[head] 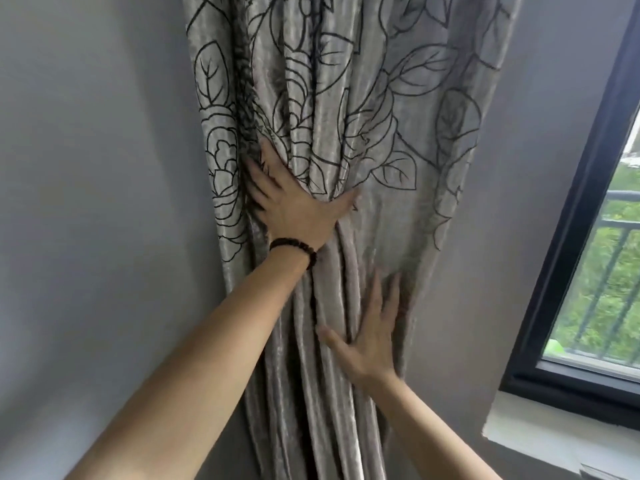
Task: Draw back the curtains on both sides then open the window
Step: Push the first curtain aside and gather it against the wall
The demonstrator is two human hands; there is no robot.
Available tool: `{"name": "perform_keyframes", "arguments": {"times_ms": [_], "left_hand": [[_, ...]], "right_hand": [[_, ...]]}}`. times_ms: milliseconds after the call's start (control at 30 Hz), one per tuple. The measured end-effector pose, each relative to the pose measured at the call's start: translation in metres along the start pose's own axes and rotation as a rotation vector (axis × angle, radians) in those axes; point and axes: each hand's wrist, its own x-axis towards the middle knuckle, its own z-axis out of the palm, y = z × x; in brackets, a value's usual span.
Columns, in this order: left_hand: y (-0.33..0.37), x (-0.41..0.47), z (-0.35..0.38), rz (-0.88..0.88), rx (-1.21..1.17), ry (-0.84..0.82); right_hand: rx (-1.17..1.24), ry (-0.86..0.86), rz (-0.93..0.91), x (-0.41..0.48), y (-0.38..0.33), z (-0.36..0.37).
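Our right hand (367, 337) lies flat and our left hand (294, 206) splayed, neither gripping, on the soft, heavy curtain (346, 116); we'd clasp its gathered folds.

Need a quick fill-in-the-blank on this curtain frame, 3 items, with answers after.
1. The left hand, pressed on the bunched curtain, has a dark beaded ____ at its wrist.
2. The right hand rests on the curtain ____ the left hand.
3. The black-framed window stands to the ____ of the curtain.

Missing words: bracelet; below; right
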Motion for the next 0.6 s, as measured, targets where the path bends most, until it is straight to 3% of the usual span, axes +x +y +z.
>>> {"name": "perform_keyframes", "arguments": {"times_ms": [100,200,267,467,600], "left_hand": [[-0.001,-0.001,0.011,0.119,0.039,0.119],[-0.008,-0.006,0.015,0.323,0.058,0.169],[-0.019,-0.001,0.011,0.413,0.147,0.178],[-0.068,0.061,-0.026,0.449,0.744,0.261],[-0.086,0.085,-0.023,0.430,1.039,0.311]], "right_hand": [[-0.096,-0.012,-0.116,0.008,0.006,0.021],[-0.043,-0.146,-0.109,0.030,-0.002,0.048],[-0.011,-0.205,-0.203,0.048,-0.007,0.069],[0.171,-0.484,-0.273,0.092,-0.033,0.138],[0.225,-0.505,-0.292,0.100,-0.028,0.154]]}}
